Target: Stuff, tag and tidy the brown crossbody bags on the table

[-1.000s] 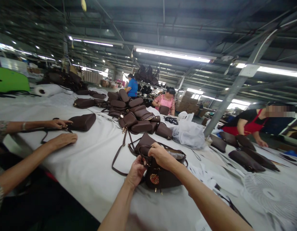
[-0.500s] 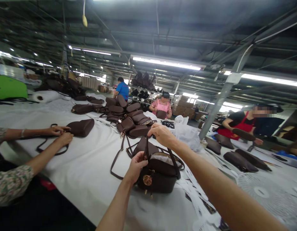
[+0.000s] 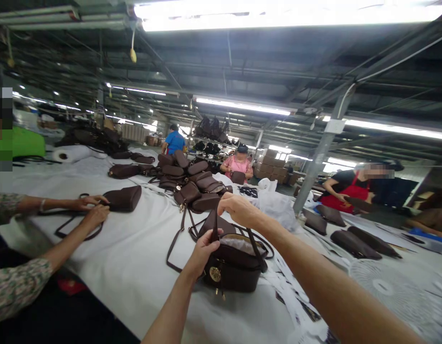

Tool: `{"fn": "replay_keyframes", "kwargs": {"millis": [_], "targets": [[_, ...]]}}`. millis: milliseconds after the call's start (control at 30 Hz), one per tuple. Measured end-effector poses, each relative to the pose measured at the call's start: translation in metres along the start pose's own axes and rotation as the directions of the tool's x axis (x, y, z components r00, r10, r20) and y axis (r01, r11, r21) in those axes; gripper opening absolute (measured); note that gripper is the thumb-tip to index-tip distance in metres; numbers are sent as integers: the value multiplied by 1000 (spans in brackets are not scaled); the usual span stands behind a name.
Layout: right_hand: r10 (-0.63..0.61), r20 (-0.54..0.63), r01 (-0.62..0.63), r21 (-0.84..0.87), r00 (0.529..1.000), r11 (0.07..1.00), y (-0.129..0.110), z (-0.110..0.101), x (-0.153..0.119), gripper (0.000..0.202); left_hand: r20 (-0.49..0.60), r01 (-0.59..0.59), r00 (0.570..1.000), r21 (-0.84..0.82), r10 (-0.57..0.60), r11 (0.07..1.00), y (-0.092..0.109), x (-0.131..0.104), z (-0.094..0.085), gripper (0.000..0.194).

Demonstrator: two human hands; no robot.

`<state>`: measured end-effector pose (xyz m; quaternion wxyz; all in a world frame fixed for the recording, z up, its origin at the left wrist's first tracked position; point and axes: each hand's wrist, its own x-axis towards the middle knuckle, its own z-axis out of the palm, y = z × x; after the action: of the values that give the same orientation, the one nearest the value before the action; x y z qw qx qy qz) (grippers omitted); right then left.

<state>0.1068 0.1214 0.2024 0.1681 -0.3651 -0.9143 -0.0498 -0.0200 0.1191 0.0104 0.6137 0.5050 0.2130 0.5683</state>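
Right hand [image 3: 238,209]: clenched on the top of the bag's handle [image 3: 216,224], lifted higher than a second ago, when it sat low at the bag's mouth.
Left hand [image 3: 202,251]: fingers closed around the handle's lower part, at the bag's near left rim.
Brown bag [image 3: 233,267]: upright on the white table [image 3: 134,267], near centre, handle now drawn taut.
Co-worker's hands [image 3: 93,210]: left, on another bag's strap.

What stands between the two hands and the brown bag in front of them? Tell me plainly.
Nothing visible. The left hand grips the brown bag at its upper left edge, and the right hand pinches the handle strap pulled up above it. Both are in direct contact. The pile of bags lies farther back on the white table.
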Motion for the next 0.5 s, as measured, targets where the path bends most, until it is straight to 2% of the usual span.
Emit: {"fn": "replay_keyframes", "kwargs": {"millis": [100, 200, 267, 367, 433, 500], "targets": [[79, -11, -78, 56, 997, 995, -3, -5, -9, 29, 45, 3, 999, 52, -5, 999, 5, -1, -1, 36], [189, -18, -180, 219, 982, 959, -2, -8, -26, 26, 33, 7, 999, 95, -10, 995, 10, -3, -6, 24], [298, 26, -284, 393, 954, 875, -1, -8, -40, 35, -3, 10, 1000, 131, -10, 991, 11, -4, -10, 20], [436, 158, -436, 607, 886, 665, 0, -8, -62, 42, -25, 21, 1000, 179, -17, 984, 13, -6, -13, 19], [471, 191, -464, 672, 861, 576, -3, -10, -73, 42, -11, 23, 1000, 191, -21, 981, 15, -8, -13, 18], [479, 180, -451, 709, 859, 542, -8, -13, -81, 40, 10, 28, 999, 204, -31, 979, 18, -10, -12, 16]]}}
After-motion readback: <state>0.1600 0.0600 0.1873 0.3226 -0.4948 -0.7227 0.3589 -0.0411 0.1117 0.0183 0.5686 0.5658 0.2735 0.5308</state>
